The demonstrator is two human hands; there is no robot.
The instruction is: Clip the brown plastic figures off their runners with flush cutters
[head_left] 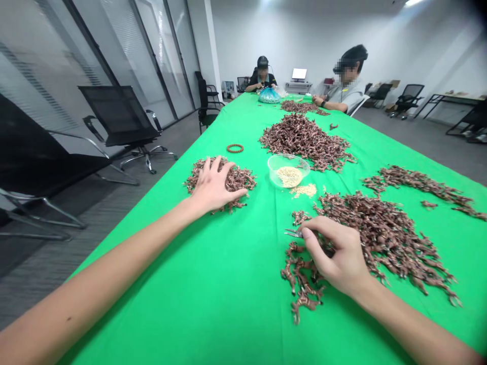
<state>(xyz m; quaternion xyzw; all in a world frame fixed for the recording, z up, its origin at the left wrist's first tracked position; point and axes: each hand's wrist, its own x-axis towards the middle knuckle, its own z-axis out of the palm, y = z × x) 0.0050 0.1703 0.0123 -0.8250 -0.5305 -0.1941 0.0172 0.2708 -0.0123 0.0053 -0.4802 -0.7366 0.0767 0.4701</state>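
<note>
My left hand (214, 183) lies spread, palm down, on a small pile of brown toy animal figures (243, 178). My right hand (340, 256) is closed around a pair of metal tweezers (292, 233), whose two tips point left and stand slightly apart with nothing visible between them. Below and beside that hand are several loose brown animal figures (304, 301), partly hidden by the fingers. Just right of the hand spreads a large heap of the same figures (380, 228).
A clear plastic bowl (272, 175) holds small pale pieces, with more pale bits (304, 190) spilled beside it. Behind stands a bigger figure heap (300, 137). A brown ring (235, 148) lies at left. Two people sit at the far end near a blue bag (269, 96).
</note>
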